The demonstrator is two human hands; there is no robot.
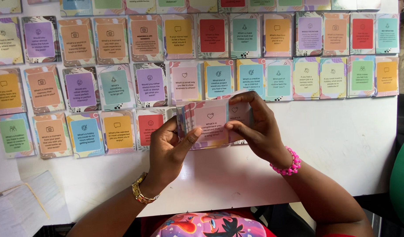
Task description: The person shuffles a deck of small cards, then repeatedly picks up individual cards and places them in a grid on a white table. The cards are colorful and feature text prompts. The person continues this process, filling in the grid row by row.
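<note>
Two bare hands meet over a white table (342,149) in the head view, sharing a small fanned stack of pink-faced question cards (210,123). The left hand (166,151), with a gold bracelet (142,191) at its wrist, cups the stack from below, thumb pressed on the front card. The right hand (257,131), wearing a pink beaded bracelet (289,163), pinches the stack's top and right edges. Behind them, rows of colourful rectangular cards (123,83) lie edge to edge, reaching the table's far and left edges. Bare tabletop runs from the lowest row to the near edge and out to the right. Folded white paper (21,206) lies at the near left corner.
</note>
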